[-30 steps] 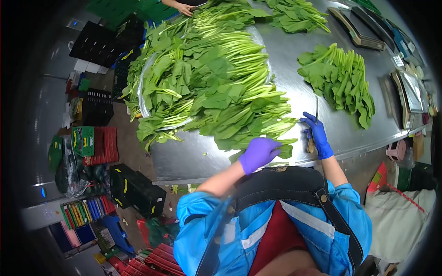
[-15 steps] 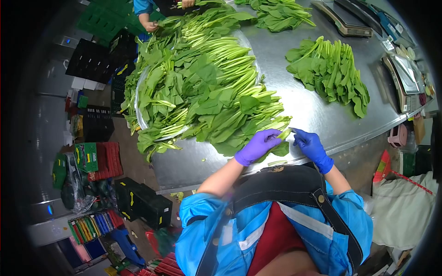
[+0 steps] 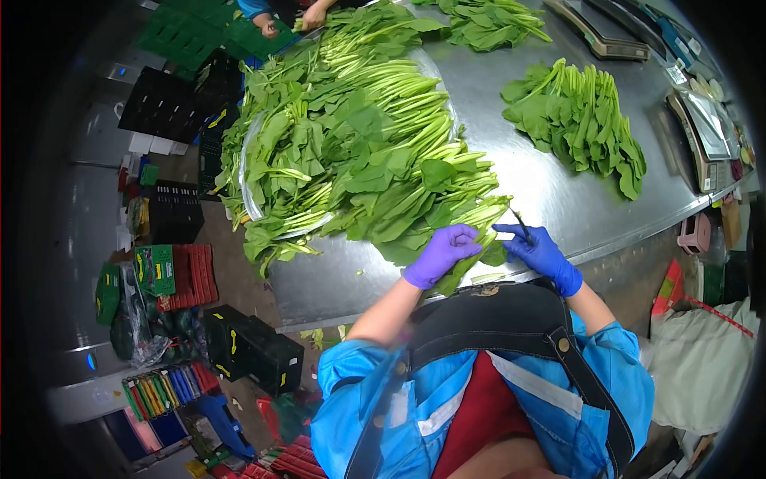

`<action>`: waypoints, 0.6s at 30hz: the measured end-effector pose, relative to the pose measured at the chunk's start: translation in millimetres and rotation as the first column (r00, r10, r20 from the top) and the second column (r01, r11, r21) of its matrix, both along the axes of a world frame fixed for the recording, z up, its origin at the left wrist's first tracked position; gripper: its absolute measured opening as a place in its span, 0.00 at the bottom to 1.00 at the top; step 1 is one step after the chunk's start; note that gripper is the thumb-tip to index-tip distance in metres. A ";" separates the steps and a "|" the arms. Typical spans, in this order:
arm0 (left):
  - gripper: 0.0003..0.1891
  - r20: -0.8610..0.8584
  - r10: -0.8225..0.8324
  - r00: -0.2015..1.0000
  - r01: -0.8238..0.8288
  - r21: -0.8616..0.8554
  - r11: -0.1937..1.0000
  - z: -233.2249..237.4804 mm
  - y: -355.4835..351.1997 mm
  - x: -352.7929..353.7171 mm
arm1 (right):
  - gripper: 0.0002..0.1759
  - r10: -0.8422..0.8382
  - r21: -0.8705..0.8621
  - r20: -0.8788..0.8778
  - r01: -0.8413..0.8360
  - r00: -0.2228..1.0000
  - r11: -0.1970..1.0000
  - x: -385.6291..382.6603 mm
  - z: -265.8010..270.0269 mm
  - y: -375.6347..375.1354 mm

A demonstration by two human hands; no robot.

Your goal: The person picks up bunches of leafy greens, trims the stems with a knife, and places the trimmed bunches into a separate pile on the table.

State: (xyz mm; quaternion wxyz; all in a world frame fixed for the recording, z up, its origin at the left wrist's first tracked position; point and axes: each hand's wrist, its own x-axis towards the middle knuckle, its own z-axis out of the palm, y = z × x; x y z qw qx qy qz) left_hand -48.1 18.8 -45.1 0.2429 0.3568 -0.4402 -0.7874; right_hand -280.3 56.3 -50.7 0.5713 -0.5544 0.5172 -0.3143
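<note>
My left hand, in a purple glove, is closed around a leafy green at the near edge of the pile. Its pale stem end points toward my other hand. My right hand, in a blue glove, grips a thin dark tool that looks like a small knife. The fingertips of both hands are close together but apart. Just beyond them lies a large heap of leafy greens, stems mostly pointing right. A cut stem piece rests by the table edge.
On the metal table, a separate bunch of greens lies to the right, another farther back. Scales line the right side. Across the heap is a co-worker's hand. Black crates stand on the floor at left.
My right hand has turned, and the dark tool now sticks up from its fingers. The leafy green in my left hand has tilted slightly. The co-worker's hands have shifted at the far end.
</note>
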 end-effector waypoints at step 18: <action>0.13 0.530 -0.129 0.838 0.411 -0.458 0.789 5.1 2.7 -9.4 | 0.12 0.045 0.055 -0.115 -0.039 0.992 0.998 5.4 -14.0 13.9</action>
